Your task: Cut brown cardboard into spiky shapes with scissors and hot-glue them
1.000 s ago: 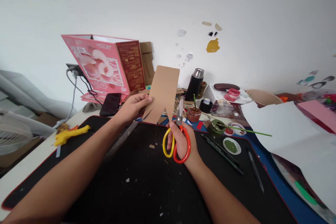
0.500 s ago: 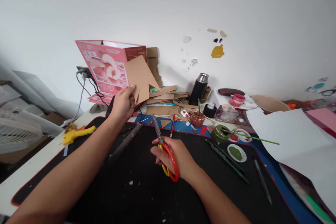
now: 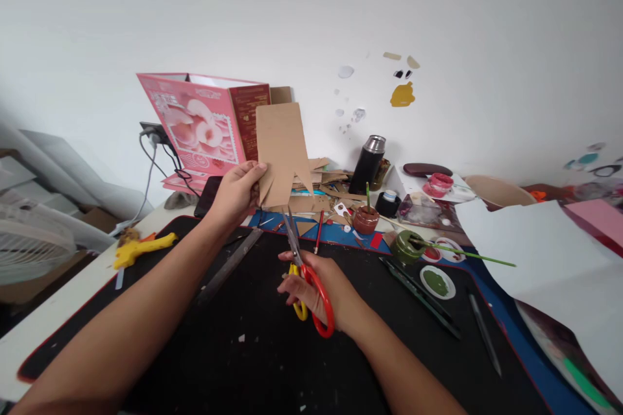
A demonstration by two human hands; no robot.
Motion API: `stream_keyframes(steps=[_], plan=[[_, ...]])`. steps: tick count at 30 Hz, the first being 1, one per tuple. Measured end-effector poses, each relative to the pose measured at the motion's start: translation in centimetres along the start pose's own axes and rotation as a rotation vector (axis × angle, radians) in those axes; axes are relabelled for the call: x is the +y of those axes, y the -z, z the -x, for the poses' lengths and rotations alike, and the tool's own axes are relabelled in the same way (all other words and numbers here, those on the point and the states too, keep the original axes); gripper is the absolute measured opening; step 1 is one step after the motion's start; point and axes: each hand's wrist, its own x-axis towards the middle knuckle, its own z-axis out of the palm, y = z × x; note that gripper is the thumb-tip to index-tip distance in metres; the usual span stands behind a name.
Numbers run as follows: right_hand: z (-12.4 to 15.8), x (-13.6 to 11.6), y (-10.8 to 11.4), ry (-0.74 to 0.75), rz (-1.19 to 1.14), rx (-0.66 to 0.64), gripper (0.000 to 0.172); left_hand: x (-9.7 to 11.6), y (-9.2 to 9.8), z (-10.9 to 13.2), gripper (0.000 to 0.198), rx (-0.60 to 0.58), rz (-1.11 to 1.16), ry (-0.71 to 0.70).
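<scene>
My left hand (image 3: pixel 237 192) pinches the lower edge of a brown cardboard piece (image 3: pixel 281 150) with notches cut into its bottom, and holds it upright above the back of the black mat (image 3: pixel 233 350). My right hand (image 3: pixel 321 292) grips scissors (image 3: pixel 305 275) with a red and a yellow handle. The blades point up and to the left, toward the cardboard, a short way below it without touching.
A pink box (image 3: pixel 204 120) stands behind the cardboard, with cardboard scraps (image 3: pixel 321 178) beside it. A black flask (image 3: pixel 367 164), paint pots (image 3: pixel 365 219) with brushes, a green paint dish (image 3: pixel 437 282) and white paper (image 3: pixel 549 266) lie to the right. A yellow glue gun (image 3: pixel 141 248) lies left.
The scissors came away from the cardboard and dropped toward the mat. My left hand swung the cardboard left and tilted it, then turned it back upright nearer the middle.
</scene>
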Motion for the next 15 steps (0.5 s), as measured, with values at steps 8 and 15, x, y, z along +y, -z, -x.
stream_keyframes(steps=[8,15], plan=[[0.2,-1.6,0.0,-0.006,0.137,0.048,0.059,0.9,-0.8,1.2,0.042,-0.110,-0.156,0.026],[0.4,-1.8,-0.1,0.039,0.093,0.099,0.055,1.3,-1.1,1.7,0.041,-0.122,-0.183,0.033]])
